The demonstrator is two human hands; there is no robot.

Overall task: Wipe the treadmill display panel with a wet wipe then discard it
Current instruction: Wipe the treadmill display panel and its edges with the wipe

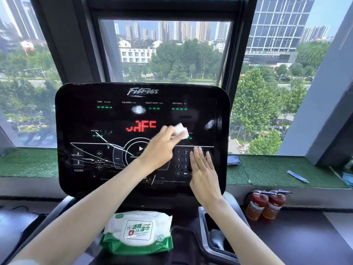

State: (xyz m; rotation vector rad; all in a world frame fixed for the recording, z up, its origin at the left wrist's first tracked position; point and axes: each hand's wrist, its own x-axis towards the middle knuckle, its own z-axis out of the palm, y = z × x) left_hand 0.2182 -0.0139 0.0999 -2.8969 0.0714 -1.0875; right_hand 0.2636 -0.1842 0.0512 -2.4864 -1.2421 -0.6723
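Observation:
The black treadmill display panel [80,119] stands upright in front of me, with red letters lit at its middle and a number keypad at lower right. My left hand [161,148] reaches across to the panel's right half and presses a folded white wet wipe [180,131] against the glass just right of the red letters. My right hand [203,173] lies flat on the keypad area, fingers together and extended, holding nothing. A green and white pack of wet wipes [138,232] rests on the console tray below the panel.
A cup holder [217,240] with crumpled white material sits right of the pack. Two red fire extinguishers [264,205] stand below the green-turf window ledge [267,171], which carries a blue cloth [233,160] and a white tube [298,176]. Large windows rise behind the panel.

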